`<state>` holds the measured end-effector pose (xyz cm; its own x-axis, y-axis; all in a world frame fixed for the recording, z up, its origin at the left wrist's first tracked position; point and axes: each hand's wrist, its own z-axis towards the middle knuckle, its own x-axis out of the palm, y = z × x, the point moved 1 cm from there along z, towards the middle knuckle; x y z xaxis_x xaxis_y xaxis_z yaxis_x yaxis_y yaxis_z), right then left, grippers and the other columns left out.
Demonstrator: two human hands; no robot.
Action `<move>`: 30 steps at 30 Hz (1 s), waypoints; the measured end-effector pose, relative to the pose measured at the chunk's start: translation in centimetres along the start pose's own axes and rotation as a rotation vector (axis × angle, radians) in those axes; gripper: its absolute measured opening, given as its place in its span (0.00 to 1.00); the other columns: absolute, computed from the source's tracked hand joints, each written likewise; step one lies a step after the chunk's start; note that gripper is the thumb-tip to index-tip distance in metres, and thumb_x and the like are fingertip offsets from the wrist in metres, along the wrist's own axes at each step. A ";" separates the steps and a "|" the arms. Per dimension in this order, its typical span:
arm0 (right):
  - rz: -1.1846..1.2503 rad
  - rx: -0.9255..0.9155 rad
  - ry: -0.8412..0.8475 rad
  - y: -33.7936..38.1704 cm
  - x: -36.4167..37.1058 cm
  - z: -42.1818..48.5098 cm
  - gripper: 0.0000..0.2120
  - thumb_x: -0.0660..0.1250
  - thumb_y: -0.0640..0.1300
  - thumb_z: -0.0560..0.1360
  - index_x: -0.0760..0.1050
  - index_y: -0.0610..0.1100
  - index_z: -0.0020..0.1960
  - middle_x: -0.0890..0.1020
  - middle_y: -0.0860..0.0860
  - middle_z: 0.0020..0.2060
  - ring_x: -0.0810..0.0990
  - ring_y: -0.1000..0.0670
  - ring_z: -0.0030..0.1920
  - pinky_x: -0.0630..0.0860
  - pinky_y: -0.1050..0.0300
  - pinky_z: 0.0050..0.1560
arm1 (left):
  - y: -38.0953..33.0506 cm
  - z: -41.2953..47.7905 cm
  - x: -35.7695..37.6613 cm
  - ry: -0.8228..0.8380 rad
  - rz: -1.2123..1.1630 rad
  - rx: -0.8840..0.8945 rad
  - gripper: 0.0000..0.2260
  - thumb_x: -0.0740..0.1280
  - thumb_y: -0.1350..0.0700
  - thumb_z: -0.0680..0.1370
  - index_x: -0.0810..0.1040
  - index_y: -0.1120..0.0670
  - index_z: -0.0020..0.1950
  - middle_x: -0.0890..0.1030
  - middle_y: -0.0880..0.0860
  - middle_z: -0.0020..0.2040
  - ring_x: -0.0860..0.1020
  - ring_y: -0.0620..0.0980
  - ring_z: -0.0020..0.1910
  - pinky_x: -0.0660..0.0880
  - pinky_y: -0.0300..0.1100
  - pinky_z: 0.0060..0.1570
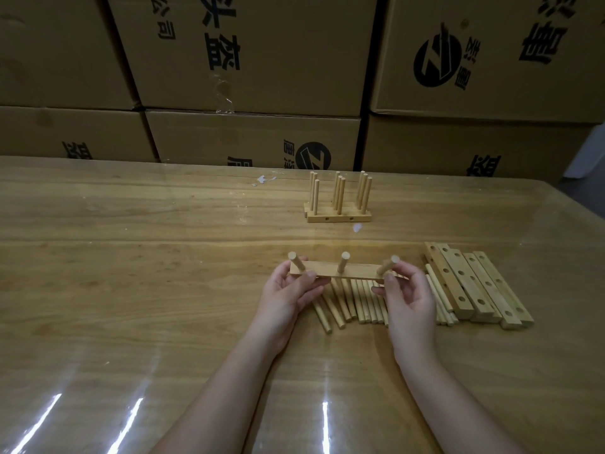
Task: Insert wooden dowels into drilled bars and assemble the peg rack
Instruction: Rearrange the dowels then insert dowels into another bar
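Observation:
Above the table I hold a drilled wooden bar with three dowels standing in its holes. My left hand grips the bar's left end, thumb on its front face. My right hand pinches the right end beside the rightmost dowel. Under the bar lies a row of loose dowels on the table. A stack of drilled bars lies to the right of my right hand. Farther back stand assembled bars with upright dowels.
The wooden table has a glossy clear cover. Stacked cardboard boxes form a wall right behind its far edge. Small white scraps lie near the back middle.

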<state>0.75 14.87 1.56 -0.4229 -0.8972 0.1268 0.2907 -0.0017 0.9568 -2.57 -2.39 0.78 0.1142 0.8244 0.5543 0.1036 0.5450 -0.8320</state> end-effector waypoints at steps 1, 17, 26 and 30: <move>-0.016 -0.004 0.003 -0.1 0.0 0.0 0.15 0.63 0.37 0.77 0.76 0.59 0.47 0.82 0.57 0.44 0.81 0.59 0.41 0.77 0.66 0.39 | 0.0 0.0 0.0 -0.012 0.003 0.006 0.20 0.70 0.59 0.70 0.72 0.57 0.61 0.84 0.58 0.51 0.83 0.55 0.52 0.79 0.38 0.44; -0.284 -0.501 -0.130 1.9 -0.1 -1.2 0.13 0.55 0.42 0.77 0.67 0.45 0.62 0.69 0.47 0.55 0.71 0.46 0.55 0.72 0.43 0.57 | 0.5 0.5 -0.7 -0.149 0.015 0.115 0.12 0.68 0.65 0.75 0.75 0.56 0.57 0.84 0.56 0.46 0.84 0.56 0.48 0.79 0.40 0.42; -0.604 -0.860 0.129 2.4 0.8 -2.5 0.16 0.57 0.49 0.80 0.67 0.43 0.64 0.77 0.52 0.40 0.68 0.62 0.42 0.65 0.64 0.49 | 0.2 -0.1 0.6 -0.144 0.140 0.132 0.11 0.65 0.67 0.77 0.74 0.56 0.56 0.83 0.54 0.41 0.84 0.51 0.44 0.81 0.40 0.45; -0.582 -0.793 0.159 2.4 0.8 -2.6 0.18 0.56 0.50 0.80 0.67 0.40 0.65 0.79 0.50 0.40 0.74 0.59 0.38 0.72 0.69 0.39 | 0.2 -0.3 0.9 -0.116 0.169 0.126 0.11 0.65 0.68 0.77 0.74 0.57 0.56 0.83 0.54 0.41 0.83 0.50 0.44 0.80 0.38 0.42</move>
<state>3.34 13.04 3.32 -0.5788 -0.7112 -0.3989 0.5882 -0.7029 0.3999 -2.19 -1.56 1.15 0.0045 0.9136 0.4067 -0.0327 0.4066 -0.9130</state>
